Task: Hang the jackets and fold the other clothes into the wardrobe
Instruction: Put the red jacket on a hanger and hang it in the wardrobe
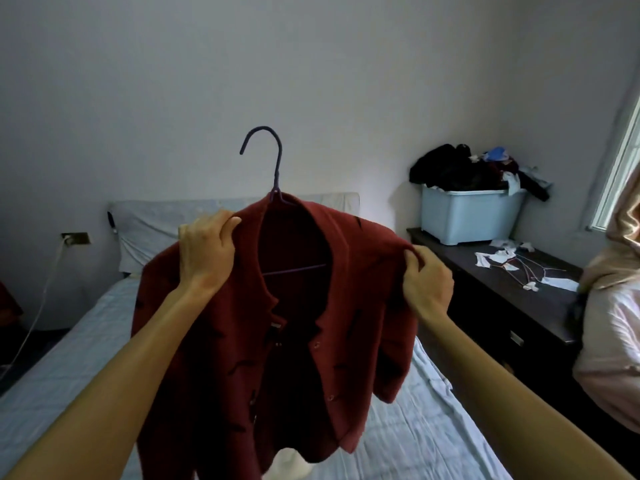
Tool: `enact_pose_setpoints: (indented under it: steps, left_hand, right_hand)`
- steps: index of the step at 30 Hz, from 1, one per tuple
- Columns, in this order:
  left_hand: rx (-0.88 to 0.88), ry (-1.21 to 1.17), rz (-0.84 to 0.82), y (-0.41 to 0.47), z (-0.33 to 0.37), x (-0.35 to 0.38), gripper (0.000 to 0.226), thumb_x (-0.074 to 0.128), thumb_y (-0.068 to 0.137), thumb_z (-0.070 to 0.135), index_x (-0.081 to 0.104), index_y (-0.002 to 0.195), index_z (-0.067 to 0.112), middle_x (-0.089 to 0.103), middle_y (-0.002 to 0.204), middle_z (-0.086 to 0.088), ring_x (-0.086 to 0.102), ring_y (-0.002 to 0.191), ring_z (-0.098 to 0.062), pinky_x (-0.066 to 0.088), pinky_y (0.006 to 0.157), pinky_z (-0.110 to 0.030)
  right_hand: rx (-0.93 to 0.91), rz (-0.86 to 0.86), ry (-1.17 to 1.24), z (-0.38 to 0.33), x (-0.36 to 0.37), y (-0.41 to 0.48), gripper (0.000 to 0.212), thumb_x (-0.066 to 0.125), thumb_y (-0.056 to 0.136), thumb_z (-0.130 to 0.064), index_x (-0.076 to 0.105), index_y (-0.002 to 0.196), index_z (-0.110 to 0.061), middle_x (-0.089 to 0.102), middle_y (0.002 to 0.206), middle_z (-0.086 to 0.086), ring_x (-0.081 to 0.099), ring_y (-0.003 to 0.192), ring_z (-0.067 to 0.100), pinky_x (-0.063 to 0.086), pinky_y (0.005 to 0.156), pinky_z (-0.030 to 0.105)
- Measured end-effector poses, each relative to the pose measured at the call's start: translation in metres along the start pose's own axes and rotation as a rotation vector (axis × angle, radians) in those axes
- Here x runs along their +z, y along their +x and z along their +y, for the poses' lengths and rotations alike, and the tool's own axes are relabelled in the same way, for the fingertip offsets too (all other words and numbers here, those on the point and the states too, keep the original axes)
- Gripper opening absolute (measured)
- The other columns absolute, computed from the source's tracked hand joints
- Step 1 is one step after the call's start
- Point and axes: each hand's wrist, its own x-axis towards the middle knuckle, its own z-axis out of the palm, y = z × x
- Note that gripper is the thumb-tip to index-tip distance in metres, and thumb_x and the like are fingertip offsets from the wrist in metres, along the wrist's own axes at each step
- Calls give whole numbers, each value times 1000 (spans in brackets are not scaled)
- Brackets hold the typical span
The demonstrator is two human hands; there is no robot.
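Dark-red knitted jacket (277, 323) hung on a purple wire hanger (277, 181), held up above the pale-blue bed (415, 427); the left hand (206, 252) and right hand (427, 280) each had fingers clamped on a shoulder.

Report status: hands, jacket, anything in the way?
Left hand grips the red jacket at one shoulder, right hand pinches the other. Jacket on purple hanger, held over the bed. Wardrobe not in view.
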Motion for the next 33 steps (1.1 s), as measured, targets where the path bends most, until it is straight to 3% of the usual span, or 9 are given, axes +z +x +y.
enact_pose_setpoints:
  steps: [3, 8, 10, 12, 18, 22, 27, 30, 33]
  left_hand:
    - [39, -39, -49, -1, -16, -2, 24, 51, 93, 23, 66, 90, 3, 66, 73, -16, 60, 64, -33, 49, 68, -46]
    - [6, -95, -78, -5, -13, 0, 19, 53, 95, 16, 66, 92, 2, 67, 75, -17, 60, 66, -32, 44, 63, -38]
    - [-75, -118, -53, -6, -4, 4, 21, 52, 96, 19, 66, 91, 4, 67, 75, -16, 59, 67, -31, 42, 61, -36]
    - [-115, -124, -50, -7, 5, 9, 22, 52, 95, 21, 66, 89, 5, 66, 73, -15, 58, 66, -31, 38, 59, -33]
    - [-147, -152, -49, -12, 19, 17, 22, 53, 95, 20, 66, 86, 4, 64, 70, -12, 55, 63, -26, 34, 61, -30]
    - [-148, -188, -84, -6, 22, 13, 23, 52, 96, 23, 65, 88, 6, 58, 64, -4, 51, 59, -21, 33, 60, -29]
    - [-159, -200, -133, -4, 26, 14, 23, 51, 96, 25, 67, 93, 9, 57, 67, 5, 51, 61, -15, 33, 61, -27]
    - [-161, -209, -159, -4, 29, 18, 24, 51, 96, 25, 68, 95, 8, 61, 72, 1, 53, 66, -16, 34, 61, -28]
    - [-127, -197, -181, -3, 38, 22, 23, 51, 96, 23, 68, 94, 7, 67, 75, -9, 55, 67, -19, 30, 61, -27]
  right_hand:
    - [-65, 23, 75, -5, -12, 25, 18, 51, 95, -26, 67, 99, -19, 69, 95, 5, 60, 88, 25, 35, 72, 25]
    - [-146, -160, 40, -10, -19, 48, 26, 43, 99, -28, 60, 80, -23, 58, 71, -8, 55, 76, 20, 35, 68, 29]
    - [-144, -260, -21, -10, -17, 49, 35, 32, 101, -32, 66, 100, -22, 67, 93, -2, 58, 93, 23, 39, 78, 31]
    - [-150, -302, 21, -15, -17, 44, 42, 26, 102, -36, 57, 127, -23, 66, 111, -1, 57, 106, 16, 41, 91, 32]
    - [-512, -486, -100, -31, -17, 32, 33, 45, 97, -38, 60, 121, -21, 66, 114, -1, 58, 104, 16, 46, 91, 35]
    - [-585, -343, -156, -31, -15, 35, 24, 48, 97, -30, 63, 112, -18, 69, 102, 3, 62, 93, 25, 49, 80, 41]
    - [-615, -270, -190, -41, -7, 33, 22, 47, 98, -30, 65, 102, -17, 69, 84, 3, 62, 73, 26, 46, 65, 35]
    - [-623, -252, -236, -46, -4, 34, 24, 45, 99, -31, 63, 102, -17, 68, 84, 3, 61, 72, 26, 37, 62, 31]
    - [-653, -304, -244, -54, -1, 32, 23, 43, 99, -28, 61, 105, -16, 68, 91, 6, 61, 78, 28, 40, 66, 33]
